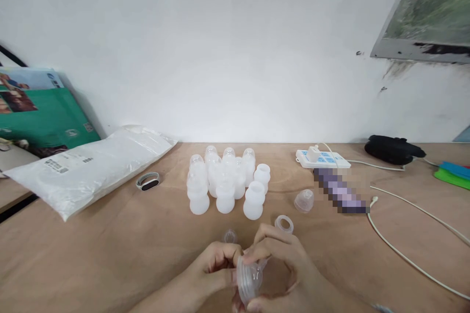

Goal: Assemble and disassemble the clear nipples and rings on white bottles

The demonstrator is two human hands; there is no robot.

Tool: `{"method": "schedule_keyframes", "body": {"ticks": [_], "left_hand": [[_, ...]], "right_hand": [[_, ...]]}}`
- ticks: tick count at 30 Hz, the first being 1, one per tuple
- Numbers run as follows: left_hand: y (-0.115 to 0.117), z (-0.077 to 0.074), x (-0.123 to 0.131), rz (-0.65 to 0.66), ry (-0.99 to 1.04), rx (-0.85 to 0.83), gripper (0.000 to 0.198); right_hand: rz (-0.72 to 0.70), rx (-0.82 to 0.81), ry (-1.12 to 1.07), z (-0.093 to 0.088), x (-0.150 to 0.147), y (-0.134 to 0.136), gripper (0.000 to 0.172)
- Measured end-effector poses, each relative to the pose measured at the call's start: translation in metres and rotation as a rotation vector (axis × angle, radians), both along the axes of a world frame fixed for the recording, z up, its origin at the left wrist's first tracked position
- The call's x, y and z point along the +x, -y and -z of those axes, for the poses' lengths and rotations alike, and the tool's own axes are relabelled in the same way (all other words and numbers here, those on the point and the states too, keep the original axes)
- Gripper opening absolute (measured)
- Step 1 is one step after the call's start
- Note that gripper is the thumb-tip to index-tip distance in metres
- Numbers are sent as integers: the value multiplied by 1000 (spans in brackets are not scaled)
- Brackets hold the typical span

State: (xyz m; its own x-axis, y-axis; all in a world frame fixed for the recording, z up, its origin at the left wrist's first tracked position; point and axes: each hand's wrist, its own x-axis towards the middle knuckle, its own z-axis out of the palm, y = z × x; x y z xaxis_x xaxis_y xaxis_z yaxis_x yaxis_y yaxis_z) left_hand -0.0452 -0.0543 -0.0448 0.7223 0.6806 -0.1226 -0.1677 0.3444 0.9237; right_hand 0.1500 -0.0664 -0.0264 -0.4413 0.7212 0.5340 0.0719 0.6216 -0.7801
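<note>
Close to me, my left hand [215, 269] and my right hand [293, 264] both grip a clear, ridged baby bottle collar [246, 281]. It is tilted on its side, and a see-through teat seems to stick out of it toward the right. The left fingers press its left rim, while the right fingers hold it at top and bottom. Just beyond the hands lie a small clear teat [230, 236] and a translucent ring [284, 224]. A clear dome cap [304, 201] rests farther right. Behind stand several frosted bottles [225, 190] with domed tops and two open-necked bottles [254, 200].
A white plastic parcel [91, 161] and a wristband [148, 182] lie to the left. On the right are a power strip [325, 159], a blurred purple item [341, 193], a white cable [396, 252] and a black pouch [392, 149]. A wall [227, 58] backs the table.
</note>
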Motion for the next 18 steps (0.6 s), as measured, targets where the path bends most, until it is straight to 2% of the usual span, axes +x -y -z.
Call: {"method": "schedule_keyframes", "body": {"ticks": [5,7,8,10,12,14,18], "left_hand": [[-2,-1,-7,54,36,40,39],[-4,-2,-11,69,39,73,39],[-6,-4,-14,57,35,94,39],[-10,-10,-18,5,18,148,36],[-15,-18,-23,-59,-25,217,35],[-22,-25,-27,-136,-120,282,32],[-36,-26,-33,-277,-348,365,32]], "right_hand": [[-144,-354,-284,3,9,-12,40],[-62,-352,-319,0,21,-23,41],[45,-296,-286,-3,29,-29,38],[330,-167,-93,-10,46,-42,31],[509,-48,140,-16,62,-52,32],[568,40,402,-20,71,-58,29],[522,120,881,-17,74,-59,19]]}}
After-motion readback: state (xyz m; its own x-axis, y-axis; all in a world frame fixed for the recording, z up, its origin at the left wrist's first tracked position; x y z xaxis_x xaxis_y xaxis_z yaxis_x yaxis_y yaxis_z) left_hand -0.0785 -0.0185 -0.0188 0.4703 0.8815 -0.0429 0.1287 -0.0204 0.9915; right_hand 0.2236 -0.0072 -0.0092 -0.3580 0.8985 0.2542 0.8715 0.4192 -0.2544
